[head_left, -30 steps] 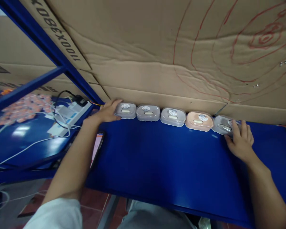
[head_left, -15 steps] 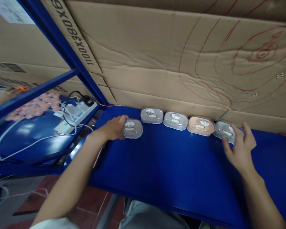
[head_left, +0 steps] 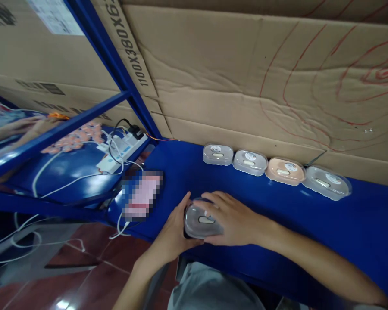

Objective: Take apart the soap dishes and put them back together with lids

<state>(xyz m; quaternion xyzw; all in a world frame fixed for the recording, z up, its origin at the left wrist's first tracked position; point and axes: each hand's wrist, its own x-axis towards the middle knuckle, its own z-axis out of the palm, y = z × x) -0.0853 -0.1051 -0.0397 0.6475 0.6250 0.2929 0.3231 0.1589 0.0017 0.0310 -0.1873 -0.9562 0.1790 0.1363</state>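
You've drawn the gray box [head_left: 195,226] out of the back row to near the worktop's [head_left: 310,215] front edge. Your right hand [head_left: 236,217] has left the far-right box [head_left: 330,184] and joined your left hand [head_left: 176,228]; both grasp the gray box, giving you two-handed control.

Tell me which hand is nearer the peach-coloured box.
Right. The right hand, on a grey box, is in front of the peach-coloured box and to its left; the left hand, at the grey box's other side, is farther left.
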